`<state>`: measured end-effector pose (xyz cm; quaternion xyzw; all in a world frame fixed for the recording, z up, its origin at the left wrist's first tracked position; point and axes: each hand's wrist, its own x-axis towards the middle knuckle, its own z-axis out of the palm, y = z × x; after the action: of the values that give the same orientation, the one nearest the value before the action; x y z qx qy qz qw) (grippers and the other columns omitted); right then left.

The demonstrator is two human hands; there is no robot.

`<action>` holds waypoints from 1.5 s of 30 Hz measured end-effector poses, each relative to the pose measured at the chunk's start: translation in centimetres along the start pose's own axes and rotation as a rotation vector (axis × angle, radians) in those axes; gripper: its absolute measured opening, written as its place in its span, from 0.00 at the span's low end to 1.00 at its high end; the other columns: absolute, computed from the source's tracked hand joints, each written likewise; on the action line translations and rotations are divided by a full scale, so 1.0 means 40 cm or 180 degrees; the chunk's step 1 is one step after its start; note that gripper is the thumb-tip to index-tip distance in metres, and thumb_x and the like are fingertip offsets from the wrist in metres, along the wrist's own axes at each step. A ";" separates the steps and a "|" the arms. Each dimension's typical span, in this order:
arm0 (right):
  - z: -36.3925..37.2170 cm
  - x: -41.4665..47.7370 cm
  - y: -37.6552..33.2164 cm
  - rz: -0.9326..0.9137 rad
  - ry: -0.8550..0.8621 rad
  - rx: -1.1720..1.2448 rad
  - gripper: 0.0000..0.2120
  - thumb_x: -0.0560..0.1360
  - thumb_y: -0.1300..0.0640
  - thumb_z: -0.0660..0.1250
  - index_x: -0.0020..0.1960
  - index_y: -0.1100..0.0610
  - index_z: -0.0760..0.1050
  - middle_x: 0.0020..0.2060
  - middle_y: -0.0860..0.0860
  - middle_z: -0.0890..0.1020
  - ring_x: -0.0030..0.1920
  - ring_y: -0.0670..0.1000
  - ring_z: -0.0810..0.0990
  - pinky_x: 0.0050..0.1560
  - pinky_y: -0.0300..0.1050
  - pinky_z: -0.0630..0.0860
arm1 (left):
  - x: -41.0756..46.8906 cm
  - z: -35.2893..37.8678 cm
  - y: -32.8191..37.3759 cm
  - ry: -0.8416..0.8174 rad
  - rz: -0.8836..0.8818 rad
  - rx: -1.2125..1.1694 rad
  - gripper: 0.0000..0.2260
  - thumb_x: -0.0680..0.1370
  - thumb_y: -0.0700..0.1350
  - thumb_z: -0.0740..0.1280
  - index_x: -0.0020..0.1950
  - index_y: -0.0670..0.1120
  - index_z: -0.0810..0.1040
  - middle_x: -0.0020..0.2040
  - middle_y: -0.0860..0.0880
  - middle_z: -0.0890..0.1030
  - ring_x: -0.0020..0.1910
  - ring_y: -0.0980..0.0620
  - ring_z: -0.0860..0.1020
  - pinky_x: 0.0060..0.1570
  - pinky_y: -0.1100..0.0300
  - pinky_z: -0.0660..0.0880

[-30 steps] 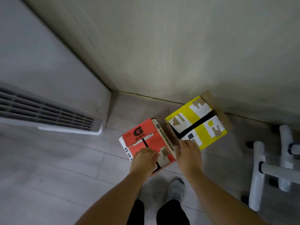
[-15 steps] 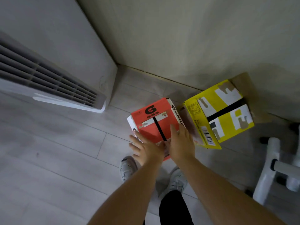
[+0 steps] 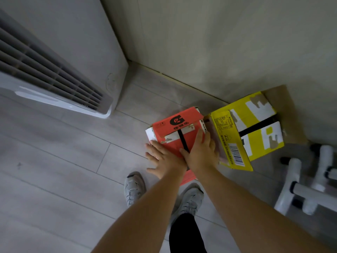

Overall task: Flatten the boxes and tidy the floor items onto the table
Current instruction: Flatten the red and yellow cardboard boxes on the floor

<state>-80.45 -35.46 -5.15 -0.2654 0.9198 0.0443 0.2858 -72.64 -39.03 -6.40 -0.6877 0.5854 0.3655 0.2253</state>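
Note:
An orange Gatorade box stands on the grey floor in front of my feet, its top flaps taped and split by a black seam. My left hand lies on its near left part with fingers spread flat. My right hand lies beside it on the box's right side, fingers straight and pointing away from me. A yellow and white box sits tilted just to the right, touching the orange one, with a barcode on its near side.
A white air-conditioner unit with a slatted vent stands at the left against the wall. White tubular legs of a frame stand at the right. My two grey shoes are just behind the orange box. Walls meet in the corner behind the boxes.
Both hands have spread flat and slid forward over the orange box's top; a second ago the left hand was curled there. The yellow box has tipped, showing its barcode side.

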 end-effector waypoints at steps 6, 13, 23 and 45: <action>-0.026 0.019 -0.016 -0.0033 -0.0154 0.0136 0.46 0.73 0.44 0.69 0.79 0.55 0.44 0.74 0.60 0.61 0.70 0.63 0.67 0.63 0.58 0.71 | -0.008 -0.022 -0.006 -0.0077 0.0055 -0.0190 0.57 0.70 0.73 0.63 0.77 0.45 0.27 0.81 0.47 0.36 0.80 0.41 0.44 0.71 0.34 0.58; -0.102 -0.007 0.008 -0.0329 -0.0143 0.0728 0.29 0.76 0.62 0.63 0.75 0.54 0.59 0.62 0.57 0.78 0.61 0.62 0.78 0.56 0.55 0.76 | -0.019 -0.110 -0.071 -0.0179 0.0535 -0.1042 0.37 0.77 0.44 0.67 0.78 0.53 0.48 0.72 0.48 0.65 0.67 0.40 0.71 0.61 0.40 0.77; -0.094 -0.037 0.026 -0.0054 -0.0742 0.1771 0.17 0.78 0.60 0.58 0.65 0.49 0.70 0.48 0.51 0.83 0.51 0.57 0.81 0.45 0.49 0.75 | 0.013 -0.318 -0.220 -0.0143 0.0688 -0.0718 0.13 0.84 0.42 0.55 0.66 0.50 0.71 0.46 0.51 0.80 0.42 0.54 0.79 0.33 0.64 0.71; -0.085 -0.161 -0.147 -0.2581 -0.0330 -0.1026 0.25 0.72 0.56 0.69 0.69 0.50 0.72 0.71 0.53 0.70 0.73 0.60 0.64 0.73 0.60 0.59 | -0.022 -0.451 -0.102 0.0392 0.0161 -0.1392 0.14 0.78 0.38 0.60 0.63 0.48 0.73 0.46 0.45 0.80 0.44 0.43 0.81 0.46 0.47 0.83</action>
<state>-74.66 -38.32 1.64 -0.6436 0.7069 0.0848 0.2808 -64.42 -50.91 5.16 -0.7262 0.5220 0.4466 0.0255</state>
